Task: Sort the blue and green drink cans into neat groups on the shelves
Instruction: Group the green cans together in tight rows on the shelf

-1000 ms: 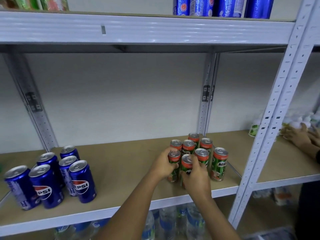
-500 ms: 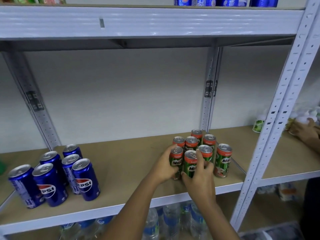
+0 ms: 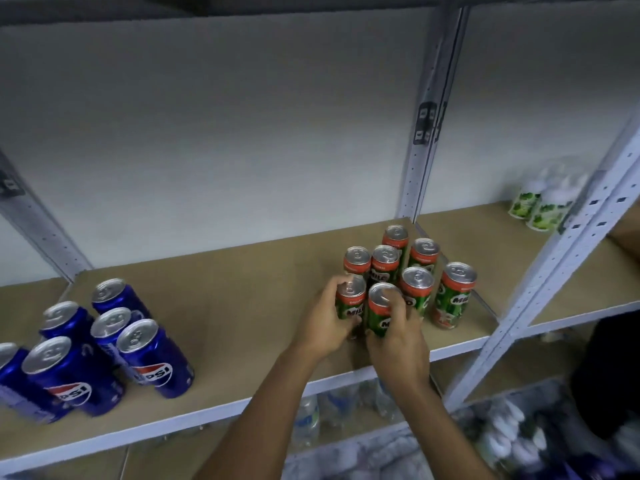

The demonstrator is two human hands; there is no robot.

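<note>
Left hand (image 3: 320, 322) fingers curl round the front-left green can (image 3: 349, 301); right hand (image 3: 398, 336) fingers wrap the green can (image 3: 381, 308) touching it on the right. Six more green cans (image 3: 417, 287) stand just beyond the fingertips. Blue cans (image 3: 152, 356) sit grouped well left of the left hand, same shelf (image 3: 242, 306).

Green cans (image 3: 452, 299) red-topped; blue cans (image 3: 156, 362); tan shelf (image 3: 242, 306).
</note>
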